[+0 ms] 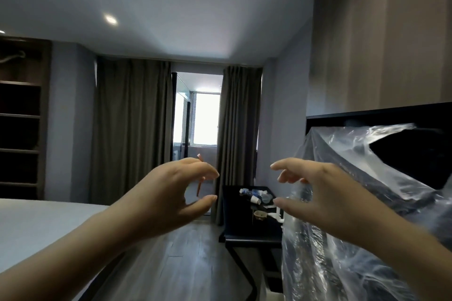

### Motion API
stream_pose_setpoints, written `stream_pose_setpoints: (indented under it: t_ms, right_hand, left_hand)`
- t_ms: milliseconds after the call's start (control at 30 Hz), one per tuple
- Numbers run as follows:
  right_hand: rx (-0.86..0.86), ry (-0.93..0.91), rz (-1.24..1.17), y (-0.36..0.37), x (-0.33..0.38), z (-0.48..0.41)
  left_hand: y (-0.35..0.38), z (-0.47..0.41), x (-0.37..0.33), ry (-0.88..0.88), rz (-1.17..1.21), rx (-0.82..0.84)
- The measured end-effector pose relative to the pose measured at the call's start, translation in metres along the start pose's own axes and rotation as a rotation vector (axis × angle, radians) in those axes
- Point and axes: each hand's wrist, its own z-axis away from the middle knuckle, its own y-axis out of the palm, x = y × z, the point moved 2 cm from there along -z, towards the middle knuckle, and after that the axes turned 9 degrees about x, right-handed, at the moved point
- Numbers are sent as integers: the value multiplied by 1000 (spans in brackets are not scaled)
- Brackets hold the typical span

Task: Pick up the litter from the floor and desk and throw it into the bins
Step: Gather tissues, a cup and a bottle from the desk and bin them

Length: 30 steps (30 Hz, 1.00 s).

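Left hand (171,193), right hand (318,195) raised; litter (256,197) on desk (238,225).

No writing legible (256,197)— the desk litter (256,197) is too blurred

grey curtains (132,129) half drawn, bright window (206,117) between them, bed (36,227) at left, dark shelves (19,129) beyond, ceiling light (110,19) lit

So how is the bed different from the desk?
The bed is pale grey; the desk is black. The bed lies at the left, and the part of its top in view is smooth and bare. The desk stands at the right by the curtain and carries litter, such as a white paper cup and crumpled plastic bottles. Both stand on the wooden floor.
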Motion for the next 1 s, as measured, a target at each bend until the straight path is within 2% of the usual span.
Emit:
stream_pose_setpoints:
  t_ms: [333,700,1000]
  right_hand:
    - [82,61,27,86,-40,-114]
    - [54,122,-10,172,-140,-247]
    - [156,184,7,250,-205,-340]
  left_hand:
    - [72,-62,132,-14,78,41]
    - [147,-178,255,-8,12,116]
    - [223,-256,356,-12,81,139]
